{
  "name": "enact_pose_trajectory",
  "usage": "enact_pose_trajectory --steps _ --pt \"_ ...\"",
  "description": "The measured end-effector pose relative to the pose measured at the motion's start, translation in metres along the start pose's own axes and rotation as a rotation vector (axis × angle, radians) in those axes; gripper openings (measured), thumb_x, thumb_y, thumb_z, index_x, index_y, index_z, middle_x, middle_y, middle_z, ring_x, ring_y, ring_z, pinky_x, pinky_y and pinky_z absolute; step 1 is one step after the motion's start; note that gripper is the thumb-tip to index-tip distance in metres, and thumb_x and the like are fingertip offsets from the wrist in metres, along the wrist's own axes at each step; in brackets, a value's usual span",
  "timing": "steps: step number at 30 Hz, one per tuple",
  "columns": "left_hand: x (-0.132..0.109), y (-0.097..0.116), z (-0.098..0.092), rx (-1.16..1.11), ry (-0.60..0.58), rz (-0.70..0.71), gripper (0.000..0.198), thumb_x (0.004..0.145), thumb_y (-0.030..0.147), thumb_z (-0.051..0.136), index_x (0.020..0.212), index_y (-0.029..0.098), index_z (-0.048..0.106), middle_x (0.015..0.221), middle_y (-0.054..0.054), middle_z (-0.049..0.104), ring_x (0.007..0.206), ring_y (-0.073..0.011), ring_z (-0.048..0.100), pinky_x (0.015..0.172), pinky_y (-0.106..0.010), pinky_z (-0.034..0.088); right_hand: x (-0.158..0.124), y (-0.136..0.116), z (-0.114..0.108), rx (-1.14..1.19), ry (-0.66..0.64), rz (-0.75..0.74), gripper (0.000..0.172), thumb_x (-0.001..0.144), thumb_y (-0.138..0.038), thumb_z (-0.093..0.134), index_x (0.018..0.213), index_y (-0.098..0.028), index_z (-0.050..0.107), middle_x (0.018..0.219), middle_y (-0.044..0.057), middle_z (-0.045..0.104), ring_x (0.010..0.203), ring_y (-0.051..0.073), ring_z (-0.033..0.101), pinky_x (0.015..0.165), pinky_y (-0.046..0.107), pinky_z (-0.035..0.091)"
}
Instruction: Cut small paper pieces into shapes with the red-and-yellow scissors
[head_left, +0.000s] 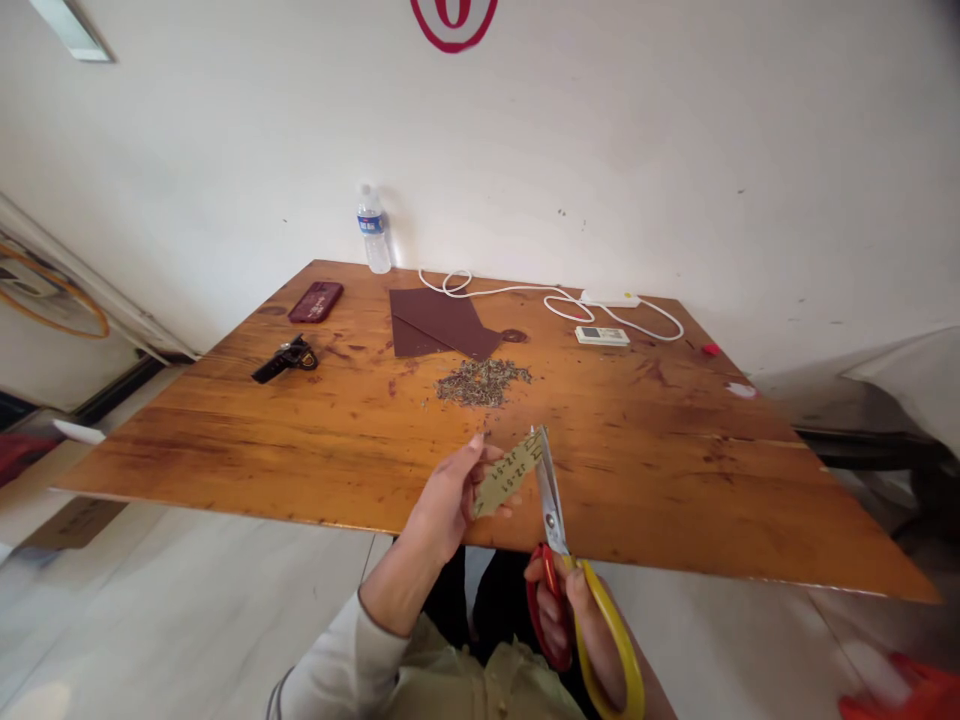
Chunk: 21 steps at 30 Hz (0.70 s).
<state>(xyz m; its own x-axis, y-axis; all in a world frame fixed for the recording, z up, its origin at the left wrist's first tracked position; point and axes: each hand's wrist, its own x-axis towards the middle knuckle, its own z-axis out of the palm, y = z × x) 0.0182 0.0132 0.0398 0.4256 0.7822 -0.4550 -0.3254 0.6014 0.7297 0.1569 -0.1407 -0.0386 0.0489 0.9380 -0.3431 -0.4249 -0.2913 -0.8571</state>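
My left hand holds a tan strip of sandpaper with "JZ-51" printed on its back, pinched between thumb and fingers. In my right hand is a pair of scissors with one red and one yellow handle loop. Its blades meet the strip's far right end. Just beyond the strip, a loose pile of small cut scraps lies on the wooden table. Behind the pile are dark maroon sheets, partly overlapping.
A water bottle stands against the wall. At the left lie a maroon phone and a black strapped item. A white remote and a white cable with a power strip lie at the back right.
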Motion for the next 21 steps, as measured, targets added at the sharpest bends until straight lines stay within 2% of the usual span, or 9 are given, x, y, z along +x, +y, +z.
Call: enact_pose_trajectory --steps 2,4,6,8,11,14,18,21 --pt "0.003 -0.005 -0.005 -0.083 -0.044 -0.101 0.041 0.065 0.049 0.086 0.085 0.016 0.071 0.082 -0.011 0.078 0.063 -0.0218 0.071 0.055 -0.031 0.057 0.002 -0.003 0.006 0.068 -0.042 0.025 0.07 0.08 -0.088 0.059 0.095 -0.019 0.064 0.06 -0.009 0.04 0.042 0.006 0.031 0.039 0.019 0.03" --pt "0.003 -0.012 -0.007 -0.071 -0.108 -0.119 0.034 0.064 0.038 0.087 0.086 0.015 0.073 0.079 -0.01 0.078 0.066 -0.0211 0.071 0.06 -0.031 0.057 0.004 -0.004 0.013 0.115 -0.041 0.029 0.072 0.077 -0.089 0.061 0.092 -0.019 0.065 0.058 -0.009 0.04 0.042 0.006 0.03 0.038 0.019 0.03" --pt "0.0 -0.02 -0.005 0.01 -0.164 -0.034 0.035 0.061 0.032 0.088 0.09 0.015 0.077 0.087 -0.011 0.079 0.075 -0.0228 0.073 0.071 -0.034 0.059 0.005 -0.002 0.018 0.149 -0.01 0.014 0.071 0.078 -0.088 0.061 0.09 -0.019 0.065 0.058 -0.009 0.04 0.041 0.005 0.028 0.038 0.018 0.03" --pt "-0.004 -0.026 -0.001 0.109 -0.155 0.121 0.035 0.06 0.03 0.089 0.091 0.016 0.08 0.099 -0.011 0.081 0.094 -0.0266 0.074 0.091 -0.037 0.057 0.006 0.003 0.022 0.158 0.006 -0.007 0.069 0.08 -0.087 0.06 0.089 -0.019 0.065 0.058 -0.01 0.039 0.041 0.005 0.027 0.037 0.017 0.028" --pt "-0.007 -0.034 0.008 0.19 0.021 0.299 0.027 0.066 0.036 0.086 0.086 0.02 0.078 0.099 -0.008 0.08 0.105 -0.0281 0.071 0.104 -0.04 0.051 0.007 0.011 0.024 0.087 0.026 -0.05 0.066 0.081 -0.085 0.061 0.093 -0.019 0.064 0.059 -0.01 0.039 0.041 0.005 0.027 0.037 0.018 0.026" --pt "-0.005 -0.037 0.013 0.15 0.221 0.406 0.024 0.074 0.044 0.08 0.08 0.021 0.074 0.089 -0.005 0.077 0.094 -0.0254 0.071 0.099 -0.042 0.052 0.008 0.02 0.022 -0.025 0.034 -0.08 0.065 0.083 -0.083 0.059 0.096 -0.019 0.062 0.058 -0.01 0.038 0.042 0.006 0.025 0.037 0.019 0.023" --pt "0.0 -0.038 0.018 0.059 0.33 0.485 0.026 0.071 0.043 0.082 0.08 0.021 0.07 0.086 -0.003 0.075 0.094 -0.0242 0.07 0.098 -0.04 0.053 0.009 0.027 0.017 -0.168 0.047 -0.079 0.063 0.086 -0.082 0.055 0.096 -0.02 0.062 0.056 -0.011 0.032 0.043 0.008 0.021 0.039 0.022 0.017" --pt "0.001 -0.031 0.019 0.008 0.351 0.49 0.024 0.07 0.039 0.081 0.076 0.021 0.066 0.08 -0.002 0.072 0.09 -0.0229 0.068 0.093 -0.037 0.054 0.011 0.028 0.012 -0.324 0.091 -0.166 0.066 0.083 -0.084 0.056 0.091 -0.019 0.066 0.057 -0.009 0.032 0.046 0.009 0.022 0.041 0.025 0.018"
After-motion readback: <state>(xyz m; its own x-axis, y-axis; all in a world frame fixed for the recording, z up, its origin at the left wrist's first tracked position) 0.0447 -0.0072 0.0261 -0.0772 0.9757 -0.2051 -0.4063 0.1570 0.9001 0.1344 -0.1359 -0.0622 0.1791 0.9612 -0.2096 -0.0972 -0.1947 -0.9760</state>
